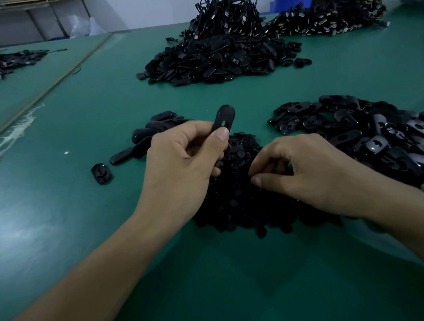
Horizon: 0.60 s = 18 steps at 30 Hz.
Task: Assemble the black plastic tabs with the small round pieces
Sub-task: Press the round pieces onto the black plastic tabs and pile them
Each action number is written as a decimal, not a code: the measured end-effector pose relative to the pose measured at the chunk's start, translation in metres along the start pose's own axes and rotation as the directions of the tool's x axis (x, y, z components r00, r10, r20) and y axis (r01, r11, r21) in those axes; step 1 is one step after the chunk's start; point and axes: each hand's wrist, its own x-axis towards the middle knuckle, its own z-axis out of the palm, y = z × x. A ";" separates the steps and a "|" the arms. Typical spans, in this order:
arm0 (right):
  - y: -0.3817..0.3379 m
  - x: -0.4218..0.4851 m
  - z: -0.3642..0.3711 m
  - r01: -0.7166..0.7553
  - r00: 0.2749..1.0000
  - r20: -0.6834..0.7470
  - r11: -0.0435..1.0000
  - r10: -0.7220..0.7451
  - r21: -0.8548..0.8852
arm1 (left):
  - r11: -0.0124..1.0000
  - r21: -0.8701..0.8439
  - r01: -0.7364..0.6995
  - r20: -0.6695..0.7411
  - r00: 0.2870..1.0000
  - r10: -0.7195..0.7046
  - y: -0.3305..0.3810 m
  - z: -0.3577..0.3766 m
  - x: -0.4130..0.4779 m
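One black plastic tab (225,119), judged light, stiff and slick, is pinched by its lower end in the left hand (178,168) above the heap of small round pieces (238,199), where the right hand (311,176) is set with fingers curled, its grasp undetermined.

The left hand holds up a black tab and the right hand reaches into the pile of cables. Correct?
No. The head view shows the right hand in the pile of small round pieces, not the cables far behind. The left hand holds the black tab.
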 end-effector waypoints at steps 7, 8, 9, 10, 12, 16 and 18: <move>0.002 0.002 0.002 -0.034 0.999 0.006 0.999 0.034 -0.013 | 0.999 -0.052 -0.011 -0.013 1.000 0.011 -0.001 0.002 0.000; 0.002 0.001 0.003 -0.039 0.999 -0.006 0.999 0.039 -0.015 | 0.998 -0.061 -0.015 -0.012 1.000 0.014 0.000 0.002 0.000; 0.002 0.001 0.003 -0.042 0.999 -0.023 0.999 0.042 -0.017 | 0.998 -0.067 -0.015 -0.011 1.000 0.014 0.000 0.001 0.000; 0.002 0.001 0.004 -0.043 0.998 -0.041 0.999 0.042 -0.024 | 0.998 -0.070 -0.009 -0.011 1.000 0.008 0.000 0.001 0.000; 0.003 0.000 0.003 -0.038 0.998 -0.057 0.999 0.036 -0.035 | 0.998 -0.063 0.008 -0.018 1.000 -0.009 -0.001 0.001 0.001; 0.004 -0.001 0.000 -0.013 1.000 -0.001 1.000 0.013 -0.004 | 0.999 -0.043 0.003 -0.040 0.999 -0.004 -0.002 -0.001 0.001; 0.004 -0.001 -0.001 0.000 1.000 0.010 1.000 0.000 -0.004 | 0.999 -0.034 0.007 -0.036 0.999 -0.008 -0.003 -0.001 0.002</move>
